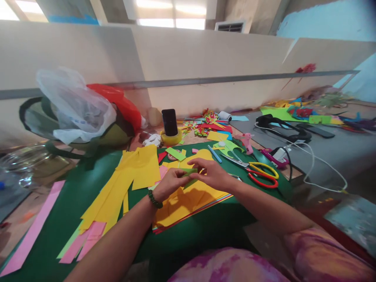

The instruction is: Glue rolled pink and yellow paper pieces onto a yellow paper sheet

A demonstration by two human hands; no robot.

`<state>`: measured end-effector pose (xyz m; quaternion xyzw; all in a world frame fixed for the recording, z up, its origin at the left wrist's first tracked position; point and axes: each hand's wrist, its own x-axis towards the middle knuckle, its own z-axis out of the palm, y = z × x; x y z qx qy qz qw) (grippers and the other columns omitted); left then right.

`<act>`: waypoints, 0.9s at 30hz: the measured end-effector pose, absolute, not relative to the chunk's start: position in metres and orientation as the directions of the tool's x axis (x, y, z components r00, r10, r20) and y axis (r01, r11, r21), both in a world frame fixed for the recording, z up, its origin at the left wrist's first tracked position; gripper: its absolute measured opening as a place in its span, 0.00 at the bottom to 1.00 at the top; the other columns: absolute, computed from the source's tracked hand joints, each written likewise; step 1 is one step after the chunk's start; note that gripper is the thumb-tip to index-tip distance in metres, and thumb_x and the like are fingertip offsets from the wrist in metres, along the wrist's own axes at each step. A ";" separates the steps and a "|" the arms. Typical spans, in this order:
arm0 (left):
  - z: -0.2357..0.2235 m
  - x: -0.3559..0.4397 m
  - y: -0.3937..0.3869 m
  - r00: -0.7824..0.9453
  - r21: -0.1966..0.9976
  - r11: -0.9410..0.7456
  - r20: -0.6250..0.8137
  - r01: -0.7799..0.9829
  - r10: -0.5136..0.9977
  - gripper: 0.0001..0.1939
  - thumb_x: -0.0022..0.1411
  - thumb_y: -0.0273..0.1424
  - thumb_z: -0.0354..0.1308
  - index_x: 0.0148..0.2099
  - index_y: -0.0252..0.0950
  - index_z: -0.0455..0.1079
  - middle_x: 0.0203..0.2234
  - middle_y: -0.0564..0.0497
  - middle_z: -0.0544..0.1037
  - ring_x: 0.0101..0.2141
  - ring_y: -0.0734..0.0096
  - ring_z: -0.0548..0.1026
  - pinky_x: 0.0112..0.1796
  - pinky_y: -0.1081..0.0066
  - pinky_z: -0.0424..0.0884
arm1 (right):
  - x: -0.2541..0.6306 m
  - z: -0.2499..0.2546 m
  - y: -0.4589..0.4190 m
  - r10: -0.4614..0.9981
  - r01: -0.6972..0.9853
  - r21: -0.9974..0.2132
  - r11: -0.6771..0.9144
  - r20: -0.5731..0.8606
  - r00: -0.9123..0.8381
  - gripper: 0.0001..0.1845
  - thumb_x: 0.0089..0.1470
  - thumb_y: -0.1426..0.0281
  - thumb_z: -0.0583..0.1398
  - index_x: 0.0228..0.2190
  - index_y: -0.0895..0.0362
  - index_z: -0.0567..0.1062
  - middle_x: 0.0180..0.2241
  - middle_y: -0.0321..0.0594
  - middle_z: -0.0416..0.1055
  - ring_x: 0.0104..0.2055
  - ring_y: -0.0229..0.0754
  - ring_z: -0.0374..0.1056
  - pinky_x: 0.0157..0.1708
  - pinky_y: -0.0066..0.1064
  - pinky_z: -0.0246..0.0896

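A small piece of green paper [188,171] is pinched between my two hands over a stack of yellow sheets [179,207]. My left hand [172,181], with a beaded bracelet at the wrist, grips its left side between thumb and fingers. On the other side, my right hand [210,174] has its thumb and fingertips closed on the same paper. Scissors [248,168] with red and yellow handles lie open to the right of my right hand. Just above that hand rests a light blue pen-like stick [214,154].
Yellow paper strips [117,184] and pink strips [91,239] lie to the left. Farther back are a phone [169,122] on a tape roll [171,138], paper flowers [202,127], and a pink glue gun [246,141]. A bag [108,139] stands back left; a white cable [315,164] loops at right.
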<state>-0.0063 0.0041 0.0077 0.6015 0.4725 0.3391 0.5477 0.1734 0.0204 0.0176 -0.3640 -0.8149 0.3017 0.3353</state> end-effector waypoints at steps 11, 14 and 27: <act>0.006 -0.002 0.004 0.209 0.968 0.244 -0.228 -0.054 0.951 0.24 0.38 0.43 0.72 0.32 0.35 0.67 0.25 0.53 0.77 0.24 0.74 0.76 0.27 0.75 0.68 | 0.175 -0.003 0.044 0.919 0.130 -0.946 0.298 0.248 -0.305 0.15 0.47 0.63 0.63 0.37 0.57 0.74 0.26 0.37 0.76 0.28 0.39 0.72 0.29 0.30 0.65; 0.004 -0.008 0.009 0.164 0.967 0.238 -0.221 -0.091 0.961 0.21 0.38 0.41 0.72 0.28 0.34 0.66 0.23 0.53 0.76 0.22 0.76 0.74 0.28 0.75 0.69 | 0.176 -0.009 0.051 0.936 0.089 -0.964 0.251 0.218 -0.277 0.17 0.45 0.61 0.64 0.37 0.57 0.75 0.26 0.37 0.76 0.28 0.41 0.73 0.30 0.32 0.68; 0.001 -0.011 0.012 0.060 0.983 0.021 -0.032 0.184 0.998 0.20 0.45 0.43 0.67 0.37 0.34 0.77 0.32 0.47 0.79 0.32 0.66 0.74 0.35 0.69 0.70 | 0.169 -0.012 0.049 0.957 -0.015 -0.983 0.184 0.183 -0.224 0.15 0.43 0.62 0.65 0.32 0.57 0.73 0.24 0.35 0.75 0.27 0.39 0.73 0.29 0.31 0.69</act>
